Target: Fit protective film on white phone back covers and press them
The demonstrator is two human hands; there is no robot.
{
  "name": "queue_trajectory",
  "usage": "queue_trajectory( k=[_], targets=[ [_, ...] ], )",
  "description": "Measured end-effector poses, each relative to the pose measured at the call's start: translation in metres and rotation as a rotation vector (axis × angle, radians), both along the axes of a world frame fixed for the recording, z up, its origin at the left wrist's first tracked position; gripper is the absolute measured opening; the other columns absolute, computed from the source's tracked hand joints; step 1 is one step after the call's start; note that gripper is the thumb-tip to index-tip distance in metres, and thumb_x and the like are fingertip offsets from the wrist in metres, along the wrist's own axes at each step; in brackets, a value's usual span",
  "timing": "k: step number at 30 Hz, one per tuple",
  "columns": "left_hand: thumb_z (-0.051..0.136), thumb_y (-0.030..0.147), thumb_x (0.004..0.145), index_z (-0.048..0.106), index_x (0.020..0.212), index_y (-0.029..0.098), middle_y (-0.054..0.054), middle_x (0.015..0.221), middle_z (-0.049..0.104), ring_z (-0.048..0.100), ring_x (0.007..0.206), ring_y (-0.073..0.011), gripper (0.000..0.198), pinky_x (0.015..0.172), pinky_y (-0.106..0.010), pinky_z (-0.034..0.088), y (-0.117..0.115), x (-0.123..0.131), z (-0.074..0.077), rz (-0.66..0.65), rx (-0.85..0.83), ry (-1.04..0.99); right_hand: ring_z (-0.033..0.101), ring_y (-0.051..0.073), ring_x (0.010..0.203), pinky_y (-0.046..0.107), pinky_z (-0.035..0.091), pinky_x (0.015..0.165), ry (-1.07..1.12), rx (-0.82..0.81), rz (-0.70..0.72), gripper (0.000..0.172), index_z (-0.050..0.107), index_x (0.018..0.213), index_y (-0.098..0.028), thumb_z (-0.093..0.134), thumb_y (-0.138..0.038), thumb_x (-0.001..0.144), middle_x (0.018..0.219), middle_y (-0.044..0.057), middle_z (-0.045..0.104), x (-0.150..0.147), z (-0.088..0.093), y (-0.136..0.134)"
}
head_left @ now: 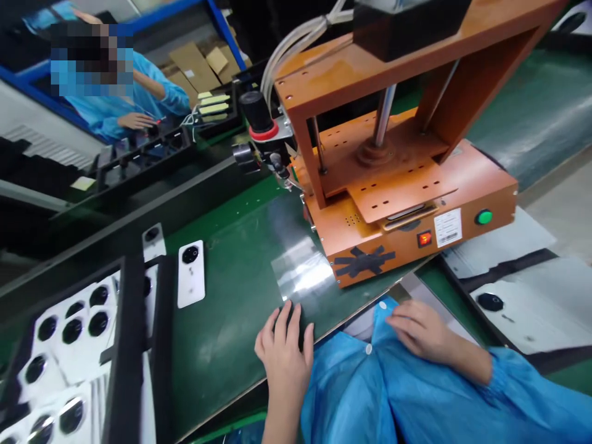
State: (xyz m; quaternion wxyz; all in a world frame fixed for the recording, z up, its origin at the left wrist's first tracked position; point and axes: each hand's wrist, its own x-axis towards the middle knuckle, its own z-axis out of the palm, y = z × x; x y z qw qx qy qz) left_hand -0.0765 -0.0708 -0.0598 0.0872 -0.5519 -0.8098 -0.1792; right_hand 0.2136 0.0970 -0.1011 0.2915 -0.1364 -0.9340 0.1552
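My left hand (287, 345) rests on the green work surface near its front edge, fingers spread, palm down, holding nothing. Just beyond its fingertips lies a clear, shiny sheet (303, 271). My right hand (420, 330) is in front of my blue smock (356, 382), its fingers bent together near the collar; whether anything is between them is hidden. Behind both hands stands an orange press machine (388, 246) with a lit red switch (424, 238) and a green button (484, 216). A white phone back panel (191, 280) lies on the green surface left of the sheet.
A black tray (123, 345) with several white phone panels stands at the left. More panels (546, 302) lie in a tray at the right. Across the bench a person in blue (157, 86) works beside a black rack (143, 157). Hoses (287, 46) run to the press.
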Motion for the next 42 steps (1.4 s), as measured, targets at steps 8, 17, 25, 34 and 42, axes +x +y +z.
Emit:
queue_trajectory(
  k=[8,17,25,34,42],
  targets=[
    [0.059,0.024,0.096,0.062,0.131,0.025,-0.012,0.133,0.060,0.058,0.121,-0.0266,0.035,0.104,-0.046,0.043,-0.040,-0.002,0.007,0.065,0.137,-0.247,0.054,0.017,0.078,0.030,0.047,0.068,-0.067,-0.081,0.341,0.020,0.064,0.104,-0.019,0.044,-0.018,0.101,0.086,0.004,0.064,-0.149,0.055,-0.018],
    [0.071,0.034,0.091,0.066,0.129,0.030,-0.006,0.134,0.067,0.054,0.127,-0.0299,0.038,0.105,-0.050,0.041,-0.010,-0.039,0.007,0.002,0.053,-0.247,0.059,0.018,0.089,0.030,0.054,0.079,0.062,-0.286,0.328,0.017,0.062,0.110,-0.016,0.050,-0.014,0.099,0.094,0.008,0.065,-0.164,0.043,-0.014],
    [0.069,0.038,0.092,0.074,0.115,0.032,-0.005,0.129,0.071,0.056,0.125,-0.0310,0.024,0.103,-0.053,0.041,-0.007,-0.035,0.004,0.059,0.091,-0.252,0.061,0.018,0.092,0.033,0.053,0.084,0.015,-0.366,0.232,0.017,0.064,0.112,-0.018,0.050,-0.018,0.102,0.097,0.007,0.066,-0.175,0.056,-0.016],
    [0.066,0.032,0.094,0.076,0.104,0.031,-0.004,0.121,0.074,0.056,0.124,-0.0296,0.014,0.103,-0.052,0.040,-0.006,-0.035,0.003,0.070,0.131,-0.265,0.054,0.022,0.085,0.036,0.036,0.071,-0.171,0.176,0.321,0.023,0.065,0.115,-0.011,0.047,-0.016,0.103,0.092,0.009,0.066,-0.202,0.072,-0.014],
    [0.065,0.031,0.094,0.075,0.098,0.028,-0.004,0.115,0.075,0.058,0.124,-0.0280,0.011,0.104,-0.051,0.041,-0.007,-0.034,0.001,0.076,0.169,-0.273,0.051,0.022,0.084,0.036,0.035,0.072,-0.229,0.217,0.322,0.019,0.064,0.107,-0.011,0.046,-0.017,0.103,0.091,0.009,0.062,-0.204,0.068,-0.015]
  ],
)
